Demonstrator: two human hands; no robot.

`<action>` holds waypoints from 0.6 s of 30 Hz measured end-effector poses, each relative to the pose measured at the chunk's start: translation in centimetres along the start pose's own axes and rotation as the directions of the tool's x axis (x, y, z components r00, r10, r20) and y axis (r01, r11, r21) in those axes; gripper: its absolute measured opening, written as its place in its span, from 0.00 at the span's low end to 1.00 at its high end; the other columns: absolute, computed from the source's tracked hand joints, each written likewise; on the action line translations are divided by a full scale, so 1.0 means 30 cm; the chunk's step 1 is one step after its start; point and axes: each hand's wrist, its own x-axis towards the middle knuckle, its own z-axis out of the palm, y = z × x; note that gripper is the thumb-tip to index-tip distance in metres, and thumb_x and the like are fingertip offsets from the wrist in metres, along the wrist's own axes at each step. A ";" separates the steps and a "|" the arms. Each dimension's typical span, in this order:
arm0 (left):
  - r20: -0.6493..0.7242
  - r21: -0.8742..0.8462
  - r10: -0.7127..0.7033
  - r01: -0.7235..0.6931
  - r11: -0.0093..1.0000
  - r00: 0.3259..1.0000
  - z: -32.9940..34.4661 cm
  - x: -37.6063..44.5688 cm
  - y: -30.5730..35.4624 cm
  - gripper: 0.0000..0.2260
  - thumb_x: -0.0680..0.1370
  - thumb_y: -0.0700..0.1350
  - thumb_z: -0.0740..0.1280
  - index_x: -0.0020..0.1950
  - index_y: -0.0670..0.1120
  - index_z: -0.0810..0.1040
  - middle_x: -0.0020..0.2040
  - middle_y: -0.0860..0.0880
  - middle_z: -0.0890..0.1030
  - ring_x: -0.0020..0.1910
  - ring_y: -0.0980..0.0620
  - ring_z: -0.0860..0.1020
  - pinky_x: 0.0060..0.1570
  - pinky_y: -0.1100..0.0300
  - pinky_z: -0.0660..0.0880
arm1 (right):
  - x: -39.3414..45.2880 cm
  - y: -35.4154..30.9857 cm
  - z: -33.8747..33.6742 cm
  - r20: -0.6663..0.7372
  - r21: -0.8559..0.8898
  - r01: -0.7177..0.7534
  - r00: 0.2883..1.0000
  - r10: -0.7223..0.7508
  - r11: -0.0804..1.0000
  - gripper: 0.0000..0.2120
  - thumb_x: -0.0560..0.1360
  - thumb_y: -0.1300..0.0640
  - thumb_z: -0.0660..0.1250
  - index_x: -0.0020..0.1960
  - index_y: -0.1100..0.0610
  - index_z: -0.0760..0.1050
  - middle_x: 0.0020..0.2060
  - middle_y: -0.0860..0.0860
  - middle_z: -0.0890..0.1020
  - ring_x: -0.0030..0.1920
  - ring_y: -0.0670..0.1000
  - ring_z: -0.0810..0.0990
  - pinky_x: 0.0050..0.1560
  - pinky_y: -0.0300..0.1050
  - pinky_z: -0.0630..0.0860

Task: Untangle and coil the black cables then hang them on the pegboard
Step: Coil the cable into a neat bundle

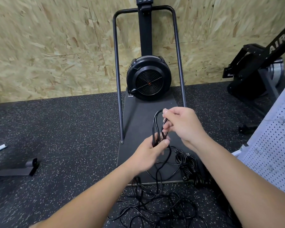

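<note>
- Your left hand [149, 149] is blurred, so its fingertips are hard to make out; its grip is curled round the lower ends of a few black cable loops [156, 127], thumb laid over them.
- Your right hand [182, 121] is above it, nearer the fan unit [148, 78]; its grip pinches the top of the same loops, and its fingers hide where the strand passes through.
- The loops run upright between your two grips, in front of the fan unit and over its dark base plate [138, 122].
- From your left grip a strand drops to the tangled cables [156, 204] on the speckled floor [64, 132], on the near side of the base plate; black on dark, single strands and ends cannot be told apart, and your forearms cover parts of them.
- A denser bundle of cable [192, 170] lies at the plate's near right corner, partly behind your right forearm.
- The white pegboard [273, 145] stands right of the fan unit, cut off by the frame edge; what hangs on it is too faint to tell.
- A second black machine [257, 69] sits further right, also cut off.
</note>
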 end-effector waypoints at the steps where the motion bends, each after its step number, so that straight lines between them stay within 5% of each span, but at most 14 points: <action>1: 0.015 0.016 -0.002 0.002 1.000 1.000 0.000 -0.004 0.006 0.11 0.89 0.52 0.65 0.59 0.44 0.78 0.41 0.53 0.82 0.34 0.53 0.72 0.31 0.59 0.69 | 0.003 0.001 -0.006 0.005 -0.018 0.025 1.000 -0.025 1.000 0.14 0.86 0.53 0.69 0.49 0.64 0.83 0.32 0.57 0.84 0.32 0.57 0.85 0.47 0.64 0.85; 3: 0.051 0.054 0.026 -0.029 0.998 0.998 0.005 -0.013 0.013 0.14 0.90 0.51 0.61 0.55 0.41 0.76 0.50 0.49 0.88 0.36 0.49 0.74 0.32 0.58 0.71 | 0.009 0.001 -0.016 -0.013 -0.141 0.114 0.993 -0.117 0.983 0.12 0.85 0.53 0.70 0.48 0.61 0.82 0.32 0.56 0.85 0.32 0.56 0.85 0.44 0.55 0.84; 6: 0.029 0.073 0.035 -0.037 0.997 0.999 0.008 -0.022 0.012 0.15 0.91 0.51 0.59 0.51 0.43 0.75 0.49 0.45 0.89 0.31 0.47 0.69 0.33 0.55 0.68 | 0.014 0.000 -0.025 -0.103 -0.242 0.194 0.969 -0.224 0.951 0.09 0.80 0.49 0.77 0.53 0.53 0.81 0.41 0.52 0.86 0.35 0.54 0.86 0.43 0.49 0.84; 10: -0.004 0.025 0.027 -0.027 0.999 1.000 0.010 -0.022 0.006 0.13 0.91 0.48 0.60 0.52 0.42 0.72 0.40 0.43 0.85 0.46 0.46 0.87 0.53 0.53 0.79 | 0.030 0.034 -0.027 -0.077 -0.488 0.143 0.976 -0.205 0.861 0.19 0.78 0.37 0.74 0.63 0.47 0.80 0.53 0.42 0.85 0.45 0.46 0.85 0.54 0.47 0.81; 13: 0.037 -0.157 -0.025 0.030 0.987 0.999 0.020 -0.025 0.008 0.08 0.90 0.45 0.62 0.57 0.40 0.71 0.39 0.41 0.78 0.41 0.40 0.83 0.50 0.41 0.85 | 0.036 0.038 -0.029 0.050 -0.232 0.040 0.998 -0.029 0.972 0.09 0.85 0.49 0.69 0.54 0.53 0.85 0.42 0.48 0.90 0.41 0.49 0.85 0.49 0.51 0.84; 18: 0.111 -0.179 0.010 0.010 0.984 0.994 -0.003 -0.015 0.021 0.06 0.89 0.42 0.63 0.58 0.40 0.75 0.41 0.43 0.77 0.35 0.44 0.74 0.41 0.48 0.79 | 0.049 0.045 -0.050 0.121 -0.098 0.036 0.992 -0.024 0.995 0.09 0.85 0.56 0.69 0.53 0.57 0.87 0.38 0.52 0.87 0.39 0.50 0.81 0.44 0.48 0.80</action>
